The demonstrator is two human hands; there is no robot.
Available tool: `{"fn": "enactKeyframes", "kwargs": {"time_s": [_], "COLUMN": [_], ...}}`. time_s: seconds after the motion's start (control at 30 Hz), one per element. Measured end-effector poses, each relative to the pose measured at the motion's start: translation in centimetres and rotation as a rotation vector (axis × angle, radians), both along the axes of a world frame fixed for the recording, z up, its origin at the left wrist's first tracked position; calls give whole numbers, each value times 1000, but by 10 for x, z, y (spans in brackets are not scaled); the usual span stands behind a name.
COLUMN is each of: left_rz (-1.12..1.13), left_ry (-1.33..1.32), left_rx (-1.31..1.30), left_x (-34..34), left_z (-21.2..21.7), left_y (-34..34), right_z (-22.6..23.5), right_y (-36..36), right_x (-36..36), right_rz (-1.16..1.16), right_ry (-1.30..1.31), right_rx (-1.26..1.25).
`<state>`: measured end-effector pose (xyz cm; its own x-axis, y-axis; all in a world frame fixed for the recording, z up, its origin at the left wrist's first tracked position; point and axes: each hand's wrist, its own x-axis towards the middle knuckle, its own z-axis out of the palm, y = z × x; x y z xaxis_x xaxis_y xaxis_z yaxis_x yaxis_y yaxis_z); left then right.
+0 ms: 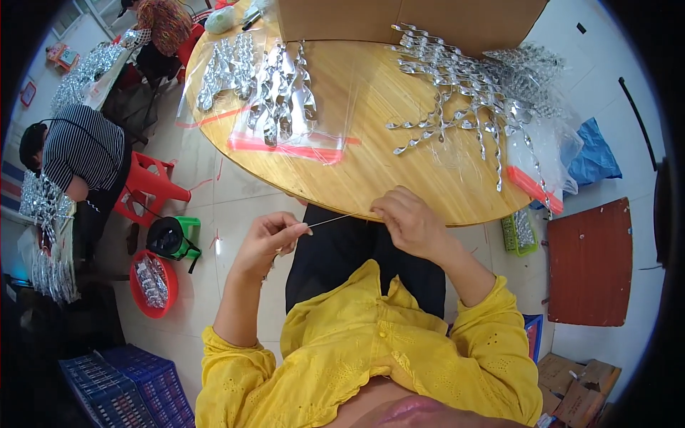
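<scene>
The left hand (267, 239) is closed, and its fingertips pinch one end of a thin clear thread (335, 219). The right hand (408, 221) is closed too, and its fingers pinch the other end. The thread runs straight between the two hands, pulled tight, just in front of the near edge of the round wooden surface (385, 157). The thread is very thin, so it is hard to see more of it.

Past the right hand, on the surface, lies a heap of shiny silver twisty pieces (464, 93). Some of them reach close to the hand, but do not touch it. Past the left hand, also on the surface, lie clear bags with red strips (285, 107), full of the same silver pieces. A brown cardboard box (407, 18) stands at the far side of the surface.

Far off to the left of the left hand, a red basket (153, 285) with silver pieces sits on the floor, near a red stool (150, 185)
</scene>
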<state>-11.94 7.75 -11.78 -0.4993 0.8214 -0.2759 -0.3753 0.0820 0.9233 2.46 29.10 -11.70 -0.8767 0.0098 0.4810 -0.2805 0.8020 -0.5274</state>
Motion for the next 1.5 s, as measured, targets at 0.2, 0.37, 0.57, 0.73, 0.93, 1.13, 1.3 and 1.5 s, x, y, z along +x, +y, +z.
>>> {"fn": "enactKeyframes", "kwargs": {"time_s": [0.2, 0.37, 0.57, 0.73, 0.93, 1.13, 1.3, 1.5], "left_rz": [67, 9, -219, -456, -242, -30, 15, 30], "left_ry": [-18, 72, 605, 1610, 2057, 2018, 1961, 1876], "left_rx": [33, 25, 84, -55, 90, 85, 136, 33], "left_x": [-11, -7, -4, 6, -31, -115, -147, -166], "left_z": [8, 20, 55, 110, 142, 54, 19, 2], "left_y": [-27, -36, -26, 0, 29, 57, 64, 59], "right_z": [2, 3, 10, 43, 33, 7, -1, -2], "right_y": [21, 32, 49, -6, -11, 3, 12, 23], "right_x": [14, 21, 14, 11, 17, 42, 57, 57], "right_rz": [-186, -233, -503, -139, -130, -204, -272, -403], "right_ry": [-41, -31, 107, 297, 329, 225, 161, 127], "right_rx": [-34, -43, 83, 159, 30, -57, -75, -68]}}
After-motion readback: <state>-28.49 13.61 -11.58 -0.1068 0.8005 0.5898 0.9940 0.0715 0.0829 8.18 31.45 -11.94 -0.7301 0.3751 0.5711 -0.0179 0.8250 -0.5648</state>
